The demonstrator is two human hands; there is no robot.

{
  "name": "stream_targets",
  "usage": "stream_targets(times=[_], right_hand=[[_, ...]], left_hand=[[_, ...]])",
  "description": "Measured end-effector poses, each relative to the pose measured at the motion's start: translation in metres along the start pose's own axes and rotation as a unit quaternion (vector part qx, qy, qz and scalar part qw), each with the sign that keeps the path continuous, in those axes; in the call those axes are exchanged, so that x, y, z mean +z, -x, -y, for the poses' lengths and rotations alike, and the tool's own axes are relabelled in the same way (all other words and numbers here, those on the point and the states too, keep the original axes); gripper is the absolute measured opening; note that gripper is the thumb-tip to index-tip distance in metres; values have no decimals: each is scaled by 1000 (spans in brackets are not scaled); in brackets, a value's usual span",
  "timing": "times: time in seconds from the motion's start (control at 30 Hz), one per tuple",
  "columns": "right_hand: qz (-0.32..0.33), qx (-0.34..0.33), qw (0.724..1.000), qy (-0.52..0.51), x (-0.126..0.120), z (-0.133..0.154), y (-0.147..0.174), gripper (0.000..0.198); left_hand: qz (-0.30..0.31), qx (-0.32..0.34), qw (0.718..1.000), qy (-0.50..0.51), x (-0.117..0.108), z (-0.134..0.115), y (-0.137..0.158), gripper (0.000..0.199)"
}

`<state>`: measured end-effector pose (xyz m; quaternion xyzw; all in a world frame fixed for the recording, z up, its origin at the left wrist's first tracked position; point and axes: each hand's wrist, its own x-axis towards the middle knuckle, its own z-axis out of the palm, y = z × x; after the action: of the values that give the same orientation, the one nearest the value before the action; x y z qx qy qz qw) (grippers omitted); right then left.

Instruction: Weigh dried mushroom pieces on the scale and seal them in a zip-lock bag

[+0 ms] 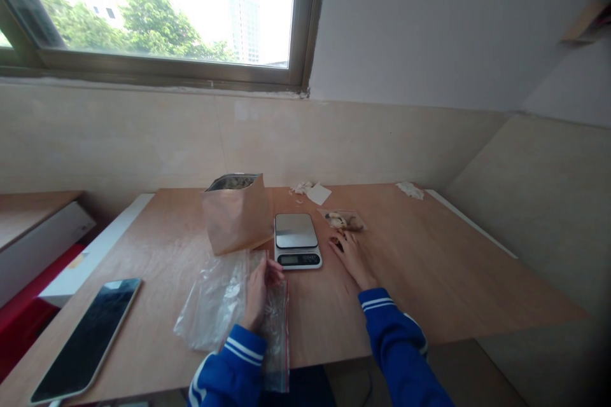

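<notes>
A small clear packet (342, 221), in which pale brown pieces are seen, is laid just right of the scale (296, 261); the right hand (351, 257) is lowered at its near side, and whether anything is pinched cannot be told. Pieces should be handled lightly, with the scale left unbumped. Left of the scale, clear zip bags (217, 305) are overlapped by the loosely curled left hand (259, 289), its hold unclear, before an open brown pouch (241, 222) with indistinct contents

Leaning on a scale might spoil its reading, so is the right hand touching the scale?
Apart. The head view shows a strip of table between the right hand and the right side of the scale.
</notes>
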<state>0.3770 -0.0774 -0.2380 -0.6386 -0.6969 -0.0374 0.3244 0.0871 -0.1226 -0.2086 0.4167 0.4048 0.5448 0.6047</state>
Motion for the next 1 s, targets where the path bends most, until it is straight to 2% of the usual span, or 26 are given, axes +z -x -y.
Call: stream_targets(times=[0.1,0.2,0.33,0.43,0.57,0.73,1.0], right_hand=[[-16,14,996,-84,-2,12,-14,26],[-24,-3,991,-131,-1,44,-38,25],[42,-67,988,-130,11,90,-73,27],[82,-90,988,-91,25,106,-84,36],[93,-102,990,-31,31,108,-77,50],[102,-120,987,-42,28,102,-60,51],[5,-42,989,-139,39,82,-48,43]], left_hand=[[-1,3,1000,0,0,1,-1,56],[5,1,1000,-6,1,1,0,55],[6,-1,1000,-5,1,0,0,55],[11,-1,1000,-14,0,0,-1,56],[16,0,999,-31,1,0,-1,58],[31,-2,999,-35,2,-1,1,54],[31,2,998,-55,0,5,0,53]])
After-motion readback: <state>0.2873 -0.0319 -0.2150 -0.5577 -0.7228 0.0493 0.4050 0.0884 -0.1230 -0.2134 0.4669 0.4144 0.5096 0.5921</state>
